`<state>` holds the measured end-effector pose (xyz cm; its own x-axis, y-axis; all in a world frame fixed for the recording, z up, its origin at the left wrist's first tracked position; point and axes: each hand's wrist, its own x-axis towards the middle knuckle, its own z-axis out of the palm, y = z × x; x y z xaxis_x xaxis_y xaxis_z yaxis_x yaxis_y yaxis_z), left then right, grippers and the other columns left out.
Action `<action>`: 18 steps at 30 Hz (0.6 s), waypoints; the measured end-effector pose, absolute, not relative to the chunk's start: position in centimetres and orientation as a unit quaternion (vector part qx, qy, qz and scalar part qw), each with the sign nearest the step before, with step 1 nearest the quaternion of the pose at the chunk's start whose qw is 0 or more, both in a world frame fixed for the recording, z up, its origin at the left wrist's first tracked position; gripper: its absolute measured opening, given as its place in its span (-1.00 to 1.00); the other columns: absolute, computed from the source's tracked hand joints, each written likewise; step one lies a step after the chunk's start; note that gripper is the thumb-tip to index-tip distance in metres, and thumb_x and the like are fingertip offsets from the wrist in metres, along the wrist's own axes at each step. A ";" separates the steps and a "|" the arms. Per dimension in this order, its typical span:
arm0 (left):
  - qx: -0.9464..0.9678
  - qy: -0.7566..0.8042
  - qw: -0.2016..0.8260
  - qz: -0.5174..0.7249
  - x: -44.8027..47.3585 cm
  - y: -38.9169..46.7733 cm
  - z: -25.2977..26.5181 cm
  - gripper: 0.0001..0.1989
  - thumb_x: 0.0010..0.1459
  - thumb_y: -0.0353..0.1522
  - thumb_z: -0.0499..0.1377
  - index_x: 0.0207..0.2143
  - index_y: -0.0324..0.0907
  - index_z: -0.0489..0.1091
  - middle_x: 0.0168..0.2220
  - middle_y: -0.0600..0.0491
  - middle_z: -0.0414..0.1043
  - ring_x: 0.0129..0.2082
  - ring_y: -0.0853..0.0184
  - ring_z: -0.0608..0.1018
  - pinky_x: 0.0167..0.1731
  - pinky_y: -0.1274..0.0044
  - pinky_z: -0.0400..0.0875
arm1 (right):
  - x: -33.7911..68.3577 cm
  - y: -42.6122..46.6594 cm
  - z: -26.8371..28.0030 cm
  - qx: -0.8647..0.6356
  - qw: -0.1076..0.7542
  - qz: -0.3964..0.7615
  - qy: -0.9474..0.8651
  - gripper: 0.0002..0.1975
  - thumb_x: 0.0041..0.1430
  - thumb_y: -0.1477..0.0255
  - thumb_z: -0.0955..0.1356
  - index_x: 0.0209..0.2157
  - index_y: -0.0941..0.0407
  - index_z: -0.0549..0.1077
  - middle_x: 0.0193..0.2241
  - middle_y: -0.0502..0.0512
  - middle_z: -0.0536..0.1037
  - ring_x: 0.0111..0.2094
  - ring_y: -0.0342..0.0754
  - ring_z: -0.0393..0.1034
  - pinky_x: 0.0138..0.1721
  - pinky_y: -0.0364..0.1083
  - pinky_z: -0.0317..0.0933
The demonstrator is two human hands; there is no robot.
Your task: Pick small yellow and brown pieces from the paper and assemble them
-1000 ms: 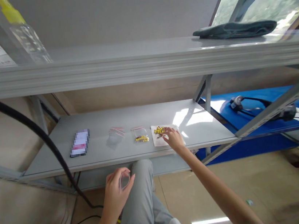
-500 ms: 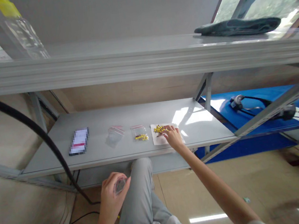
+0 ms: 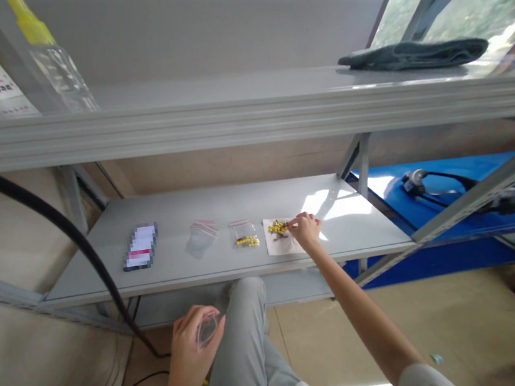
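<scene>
My left hand point(image 3: 193, 347) is curled round a small clear zip bag point(image 3: 208, 329) over my left thigh, the bag's mouth spread. On the shelf, my right hand point(image 3: 306, 227) has its fingertips pinched together at the right edge of a pile of small yellow pieces point(image 3: 277, 228). Whatever lies between those fingertips is too small to make out. The pile rests on a white sheet of paper point(image 3: 274, 248), with a few dark brown pieces point(image 3: 281, 236) in front. Left of the paper lies a clear zip bag with yellow pieces point(image 3: 246, 239) inside.
Flat clear zip bags point(image 3: 203, 235) and a phone point(image 3: 141, 246) lie farther left on the grey shelf point(image 3: 168, 204). A black cable point(image 3: 59, 222) curves across the left. The upper shelf point(image 3: 229, 121) carries a yellow-topped bottle point(image 3: 58, 67) and a folded dark cloth point(image 3: 413, 55).
My right hand has shifted right, from over the pile to its right edge, and its fingertips have come together. My left hand still holds the bag. The view has tilted slightly.
</scene>
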<state>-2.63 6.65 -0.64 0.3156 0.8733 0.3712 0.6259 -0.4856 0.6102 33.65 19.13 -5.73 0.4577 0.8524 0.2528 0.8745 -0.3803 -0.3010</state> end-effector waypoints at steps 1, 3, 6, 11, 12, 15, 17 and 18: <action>0.788 0.477 0.182 0.344 -2.8 6.6 -0.7 -0.90 0.09 -0.32 0.15 -0.37 -0.17 0.37 -0.40 0.05 0.46 -0.37 0.36 0.53 -0.30 0.54 0.42 | 33.7 19.2 -5.8 -0.828 0.196 -0.025 -0.525 -0.83 0.09 0.43 0.32 -0.37 0.05 0.59 -0.18 0.15 0.41 -0.10 0.07 0.18 -0.10 0.03 -0.05; 0.785 0.483 0.182 0.343 -2.9 6.6 -0.8 -0.89 0.09 -0.31 0.14 -0.36 -0.17 0.37 -0.39 0.04 0.46 -0.37 0.36 0.53 -0.30 0.54 0.42 | 33.7 19.3 -5.9 -0.823 0.190 -0.021 -0.534 -0.83 0.09 0.41 0.32 -0.39 0.03 0.59 -0.18 0.14 0.41 -0.10 0.06 0.18 -0.10 0.02 -0.04; 0.783 0.494 0.181 0.333 -2.9 6.4 -0.9 -0.89 0.10 -0.31 0.14 -0.34 -0.17 0.36 -0.39 0.04 0.46 -0.36 0.35 0.53 -0.28 0.52 0.41 | 33.5 19.4 -6.0 -0.820 0.183 -0.019 -0.543 -0.83 0.09 0.41 0.32 -0.40 0.04 0.59 -0.17 0.15 0.41 -0.09 0.07 0.18 -0.10 0.02 -0.02; 0.780 0.502 0.192 0.320 -2.8 6.2 -1.1 -0.90 0.12 -0.33 0.12 -0.33 -0.16 0.37 -0.37 0.03 0.46 -0.34 0.35 0.53 -0.26 0.51 0.41 | 32.8 19.5 -5.9 -0.809 0.176 -0.013 -0.560 -0.85 0.04 0.43 0.34 -0.43 0.08 0.58 -0.18 0.18 0.42 -0.10 0.08 0.18 -0.14 0.01 0.01; 0.778 0.503 0.194 0.321 -2.8 6.1 -1.0 -0.91 0.12 -0.34 0.11 -0.33 -0.16 0.37 -0.37 0.03 0.46 -0.34 0.35 0.53 -0.27 0.51 0.41 | 32.7 19.5 -5.8 -0.807 0.176 -0.011 -0.564 -0.86 0.03 0.44 0.34 -0.45 0.09 0.58 -0.19 0.18 0.43 -0.11 0.08 0.18 -0.15 0.01 0.01; 0.774 0.502 0.201 0.329 -2.2 6.3 -0.3 -0.91 0.11 -0.35 0.12 -0.34 -0.17 0.36 -0.38 0.03 0.47 -0.34 0.35 0.53 -0.28 0.52 0.40 | 32.5 19.6 -5.3 -0.803 0.175 -0.010 -0.570 -0.88 -0.01 0.46 0.36 -0.48 0.13 0.57 -0.23 0.20 0.44 -0.13 0.08 0.20 -0.16 0.01 0.04; 0.773 0.500 0.204 0.333 -1.5 6.6 0.7 -0.92 0.09 -0.35 0.13 -0.34 -0.17 0.36 -0.38 0.04 0.47 -0.34 0.35 0.52 -0.26 0.51 0.39 | 32.4 19.5 -4.7 -0.804 0.178 -0.010 -0.567 -0.89 -0.04 0.46 0.37 -0.50 0.16 0.56 -0.23 0.23 0.44 -0.14 0.10 0.21 -0.16 0.02 0.05; 0.774 0.498 0.204 0.334 -1.2 6.9 1.2 -0.92 0.09 -0.35 0.13 -0.35 -0.17 0.36 -0.38 0.05 0.47 -0.33 0.35 0.52 -0.25 0.50 0.38 | 32.3 19.4 -4.3 -0.805 0.181 -0.011 -0.564 -0.89 -0.04 0.45 0.37 -0.51 0.17 0.56 -0.21 0.24 0.43 -0.12 0.12 0.21 -0.15 0.04 0.06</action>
<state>-1.16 6.85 1.22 0.2803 0.9070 0.3144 0.6349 -0.4208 0.6480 32.33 19.37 -4.25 0.3630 0.9049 0.2221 0.9127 -0.2974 -0.2802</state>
